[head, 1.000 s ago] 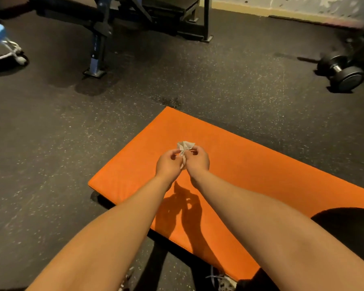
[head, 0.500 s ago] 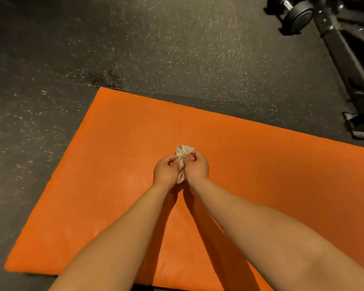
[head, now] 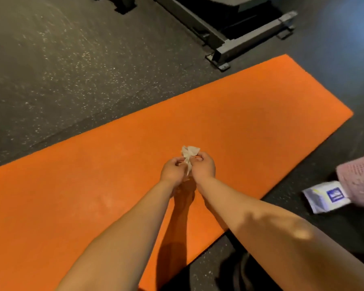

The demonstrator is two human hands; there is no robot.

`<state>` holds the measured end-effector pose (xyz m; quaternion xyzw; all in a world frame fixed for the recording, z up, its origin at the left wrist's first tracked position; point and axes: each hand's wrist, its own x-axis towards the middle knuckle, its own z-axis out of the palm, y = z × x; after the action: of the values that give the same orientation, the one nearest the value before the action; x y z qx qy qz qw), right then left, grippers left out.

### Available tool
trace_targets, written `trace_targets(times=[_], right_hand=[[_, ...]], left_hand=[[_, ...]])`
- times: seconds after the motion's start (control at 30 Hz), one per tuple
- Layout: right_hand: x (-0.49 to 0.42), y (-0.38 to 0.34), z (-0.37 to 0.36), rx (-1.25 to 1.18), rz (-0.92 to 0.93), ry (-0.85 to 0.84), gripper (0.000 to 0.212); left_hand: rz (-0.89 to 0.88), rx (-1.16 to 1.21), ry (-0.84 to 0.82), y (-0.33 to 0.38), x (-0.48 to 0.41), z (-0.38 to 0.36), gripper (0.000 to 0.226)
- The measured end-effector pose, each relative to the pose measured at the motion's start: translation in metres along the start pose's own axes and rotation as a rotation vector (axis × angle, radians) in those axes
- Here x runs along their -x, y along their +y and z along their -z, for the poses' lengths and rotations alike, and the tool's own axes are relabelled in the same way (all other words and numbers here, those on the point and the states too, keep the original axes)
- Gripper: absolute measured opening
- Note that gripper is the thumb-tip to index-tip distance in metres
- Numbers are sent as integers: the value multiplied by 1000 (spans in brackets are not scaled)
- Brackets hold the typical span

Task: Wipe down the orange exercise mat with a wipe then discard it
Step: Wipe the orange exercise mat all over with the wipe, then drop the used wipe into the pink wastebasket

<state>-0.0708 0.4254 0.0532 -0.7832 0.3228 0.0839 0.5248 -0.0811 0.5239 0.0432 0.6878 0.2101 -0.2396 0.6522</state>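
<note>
**Both hands pinch one crumpled wipe over the orange mat**

Watching this feed from afar, I take the orange mat (head: 93, 206) as my mark. It lies flat on the dark speckled floor (head: 61, 70) and runs slantwise from the lower left edge of view up to a corner at the upper right.

Over the middle of the mat two bare forearms reach forward and meet. The left hand (head: 172, 171) has its fingers curled and pinches the lower part of a crumpled white wipe (head: 189, 153). The right hand (head: 204, 168) sits close against it and pinches the same wipe from the other side with thumb and curled fingers. The wipe is bunched, not spread, and its loose top stands up past the knuckles. The hands throw a shadow on the mat directly beneath them. I cannot tell whether the wipe's lower end touches the mat.

Beyond the mat's far long edge, toward its right end, a dark metal equipment frame (head: 240, 40) stands on the floor. One foot is near the mat but apart from it.

Off the mat's near edge, to the right, a white soft packet (head: 324, 196) with a blue label lies flat on the floor. I cannot tell whether it is open or what it holds. Its right end meets a pink knitted cloth (head: 359, 179), which runs out of view.
</note>
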Motion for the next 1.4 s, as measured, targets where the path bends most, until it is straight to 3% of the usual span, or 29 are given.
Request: trace_targets(times=[0.17, 0.33, 0.5, 0.6, 0.83, 1.03, 1.23, 1.4], right_hand=[[-23, 46, 38, -19, -137, 40, 14], [-52, 93, 52, -24, -317, 37, 21], [-64, 88, 65, -40, -368, 104, 22], [-68, 65, 69, -169, -357, 105, 26], [-54, -35, 144, -293, -404, 64, 21], [-9, -149, 260, -521, -543, 91, 17], [26, -250, 404, -634, -569, 200, 21], [56, -295, 473, -684, -530, 304, 22]], left_hand=[[57, -77, -166, -27, -13, -52, 31], [139, -173, -208, -53, -26, -80, 28], [146, -350, -235, -35, -58, -104, 39], [169, -385, -231, -13, -53, -117, 42], [141, -366, -108, 109, 19, -137, 40], [124, -396, -166, 261, 88, -190, 16], [131, -456, -250, 375, 146, -268, 12], [85, -515, -289, 420, 180, -313, 23]])
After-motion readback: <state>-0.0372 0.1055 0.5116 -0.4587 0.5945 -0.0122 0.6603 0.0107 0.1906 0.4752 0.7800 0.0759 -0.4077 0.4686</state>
